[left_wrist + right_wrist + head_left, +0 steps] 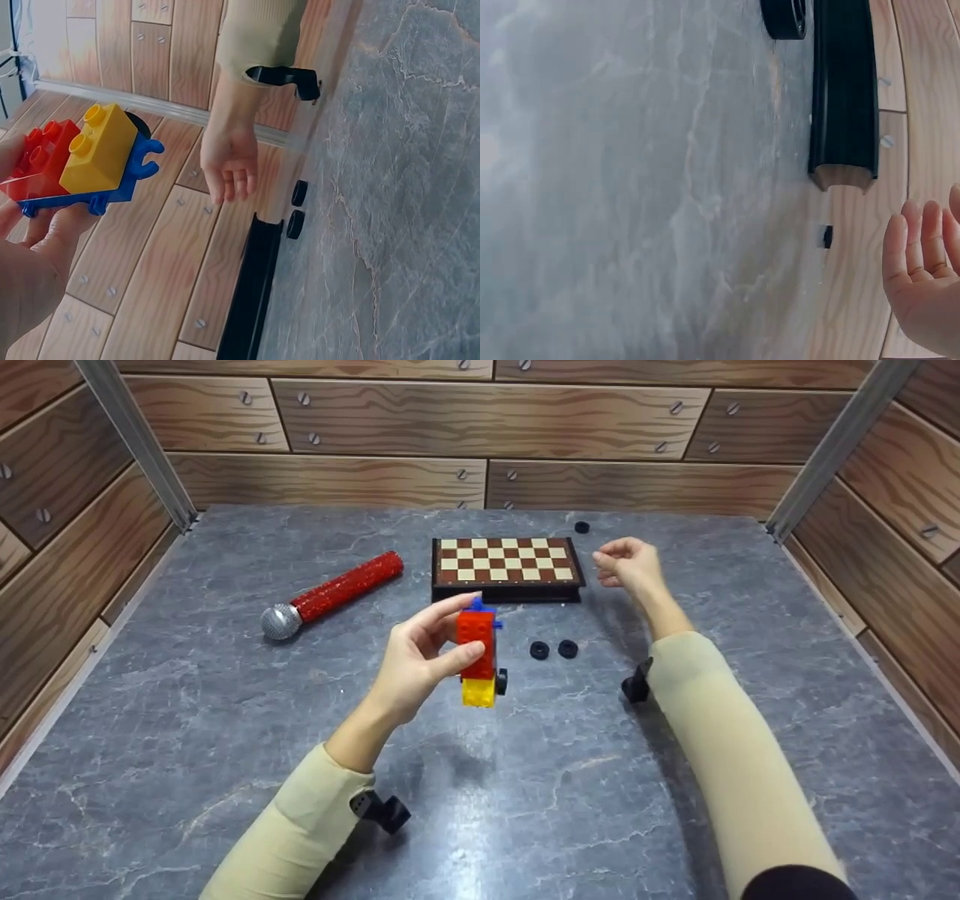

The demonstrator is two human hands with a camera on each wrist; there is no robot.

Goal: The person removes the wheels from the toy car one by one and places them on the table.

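My left hand [416, 660] holds a toy car of building bricks [475, 649] above the table, thumb on one side and fingers on the other. The left wrist view shows its red brick [46, 161] and yellow brick [100, 150] on a blue base [124, 187] with hooked ends. One black wheel [502, 682] sits on its side. My right hand [634, 570] holds nothing, its fingers loosely bent, in the air right of the chessboard box [508, 562]. Two loose black wheels, a left one [539, 650] and a right one [568, 649], lie in front of the box.
Another black wheel [582, 527] lies behind the box's right corner. A glittery red microphone [345, 586] with a silver head rests at the left. Wood-patterned walls [487, 420] enclose the grey marbled table [225, 720] at the back and sides.
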